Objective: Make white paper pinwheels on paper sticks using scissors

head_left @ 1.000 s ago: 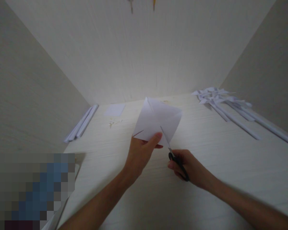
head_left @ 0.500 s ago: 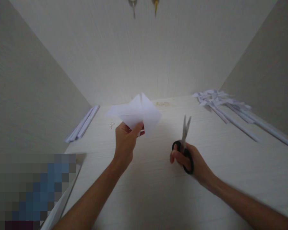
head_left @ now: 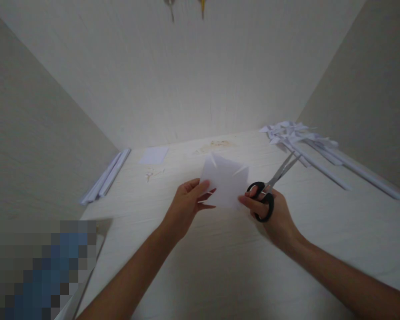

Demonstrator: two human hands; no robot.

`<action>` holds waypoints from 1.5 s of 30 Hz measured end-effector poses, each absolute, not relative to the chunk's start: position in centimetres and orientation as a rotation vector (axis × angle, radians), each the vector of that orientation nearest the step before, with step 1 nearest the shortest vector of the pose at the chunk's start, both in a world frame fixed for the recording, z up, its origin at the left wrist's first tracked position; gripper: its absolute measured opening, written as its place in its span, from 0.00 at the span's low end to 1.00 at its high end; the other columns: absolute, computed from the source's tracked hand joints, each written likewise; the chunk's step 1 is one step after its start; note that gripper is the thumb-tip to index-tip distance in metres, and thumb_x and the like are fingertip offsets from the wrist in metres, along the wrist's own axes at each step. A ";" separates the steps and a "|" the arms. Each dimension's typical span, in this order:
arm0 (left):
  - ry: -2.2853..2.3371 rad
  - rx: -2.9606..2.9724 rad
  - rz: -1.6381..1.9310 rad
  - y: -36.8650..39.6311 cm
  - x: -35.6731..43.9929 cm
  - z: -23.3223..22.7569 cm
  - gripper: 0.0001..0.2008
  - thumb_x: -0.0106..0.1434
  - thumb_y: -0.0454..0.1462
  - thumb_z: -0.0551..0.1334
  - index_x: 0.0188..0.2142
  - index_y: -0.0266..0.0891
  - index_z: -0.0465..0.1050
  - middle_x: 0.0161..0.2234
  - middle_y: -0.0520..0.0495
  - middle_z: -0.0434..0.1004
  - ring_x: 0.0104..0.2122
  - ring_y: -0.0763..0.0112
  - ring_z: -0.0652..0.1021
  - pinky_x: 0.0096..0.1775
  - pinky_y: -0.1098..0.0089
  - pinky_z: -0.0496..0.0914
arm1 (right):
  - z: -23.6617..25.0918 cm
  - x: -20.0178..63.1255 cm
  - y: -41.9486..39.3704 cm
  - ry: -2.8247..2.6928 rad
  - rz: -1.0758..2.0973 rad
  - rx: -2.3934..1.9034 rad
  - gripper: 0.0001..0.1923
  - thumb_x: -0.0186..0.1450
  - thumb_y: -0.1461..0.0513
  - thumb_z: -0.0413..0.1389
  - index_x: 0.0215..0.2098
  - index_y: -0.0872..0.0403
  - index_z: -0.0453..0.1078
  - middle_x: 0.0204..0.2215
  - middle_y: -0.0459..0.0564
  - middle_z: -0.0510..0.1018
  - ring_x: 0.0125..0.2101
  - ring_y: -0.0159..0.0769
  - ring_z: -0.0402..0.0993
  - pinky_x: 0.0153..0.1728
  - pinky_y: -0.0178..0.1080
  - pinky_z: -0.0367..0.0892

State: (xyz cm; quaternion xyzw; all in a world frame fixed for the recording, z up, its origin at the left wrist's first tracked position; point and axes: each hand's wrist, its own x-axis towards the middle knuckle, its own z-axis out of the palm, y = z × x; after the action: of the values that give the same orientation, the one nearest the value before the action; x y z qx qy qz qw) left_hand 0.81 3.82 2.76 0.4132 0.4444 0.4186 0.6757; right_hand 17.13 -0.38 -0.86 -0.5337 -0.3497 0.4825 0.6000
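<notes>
A square of white paper (head_left: 227, 182) with slits cut in from its corners is held above the table. My left hand (head_left: 188, 204) pinches its left edge between thumb and fingers. Black-handled scissors (head_left: 268, 192) hang in my right hand (head_left: 273, 215), the blades a little apart and pointing up and to the right. The fingertips of that hand reach the paper's lower right edge; whether they grip it I cannot tell.
A flat white sheet (head_left: 154, 155) lies at the back left, with small scraps (head_left: 153, 173) before it. Rolled paper sticks (head_left: 108, 175) rest by the left wall. Paper pinwheels on sticks (head_left: 293, 133) lie at the back right of the white table (head_left: 200, 275).
My left hand has brought the paper right and lower, turning it square-on. My right hand has come up to it, and the scissors have tilted to the right. The flat sheet behind is uncovered.
</notes>
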 end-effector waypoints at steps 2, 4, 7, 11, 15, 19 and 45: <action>0.923 0.806 0.983 3.8 1.0 2.0 0.06 0.47 0.35 0.60 0.25 0.34 0.73 0.27 0.48 0.75 0.23 0.73 0.74 0.26 0.72 0.70 | -0.8 17.1 -0.3 -0.757 1.051 -1.221 0.14 0.44 0.63 0.64 0.21 0.56 0.61 0.15 0.38 0.65 0.14 0.21 0.56 0.15 0.29 0.49; 0.866 0.806 0.967 3.5 1.4 1.4 0.07 0.45 0.32 0.59 0.26 0.34 0.74 0.31 0.46 0.76 0.28 0.69 0.75 0.28 0.70 0.71 | -0.7 17.1 -0.3 -0.723 0.992 -1.206 0.14 0.44 0.64 0.64 0.21 0.56 0.61 0.15 0.38 0.66 0.14 0.22 0.57 0.15 0.29 0.50; 0.779 0.949 0.903 2.7 2.2 0.7 0.10 0.45 0.31 0.59 0.29 0.35 0.75 0.34 0.44 0.77 0.35 0.63 0.76 0.34 0.66 0.71 | -0.5 17.1 -0.3 -0.688 0.950 -1.209 0.13 0.44 0.64 0.64 0.21 0.56 0.61 0.13 0.37 0.65 0.13 0.21 0.56 0.14 0.28 0.50; 0.687 0.985 0.950 1.8 2.9 0.2 0.10 0.51 0.39 0.58 0.26 0.36 0.74 0.30 0.44 0.78 0.35 0.60 0.77 0.38 0.62 0.70 | -0.1 17.0 -0.5 -0.704 0.903 -1.257 0.13 0.46 0.63 0.63 0.20 0.56 0.61 0.11 0.37 0.63 0.12 0.22 0.55 0.14 0.29 0.51; 0.900 1.182 0.948 1.4 3.5 0.0 0.10 0.50 0.41 0.61 0.28 0.35 0.74 0.29 0.45 0.78 0.31 0.63 0.77 0.34 0.65 0.71 | -0.1 16.6 -0.8 -0.786 0.916 -1.311 0.13 0.47 0.63 0.62 0.19 0.55 0.59 0.11 0.38 0.64 0.13 0.23 0.56 0.14 0.29 0.51; 1.190 1.273 1.017 1.7 3.3 0.7 0.06 0.47 0.34 0.62 0.27 0.35 0.73 0.27 0.47 0.78 0.27 0.68 0.77 0.31 0.68 0.72 | -1.0 16.3 -1.0 -0.965 1.022 -1.276 0.13 0.50 0.58 0.60 0.21 0.55 0.60 0.13 0.40 0.65 0.14 0.24 0.56 0.14 0.30 0.50; 1.203 1.258 1.113 1.9 2.0 5.0 0.06 0.50 0.33 0.61 0.28 0.32 0.74 0.26 0.47 0.78 0.26 0.69 0.77 0.30 0.73 0.73 | -0.5 16.1 -2.2 -1.694 1.424 -1.253 0.17 0.57 0.51 0.51 0.21 0.54 0.55 0.17 0.41 0.59 0.19 0.28 0.54 0.21 0.33 0.52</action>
State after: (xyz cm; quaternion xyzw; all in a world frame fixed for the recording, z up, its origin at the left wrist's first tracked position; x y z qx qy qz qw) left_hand 2.01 1.94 4.97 0.5230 0.5000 0.4627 0.5122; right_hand 16.06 -2.16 -0.51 -0.4708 -0.6365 0.5350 0.2950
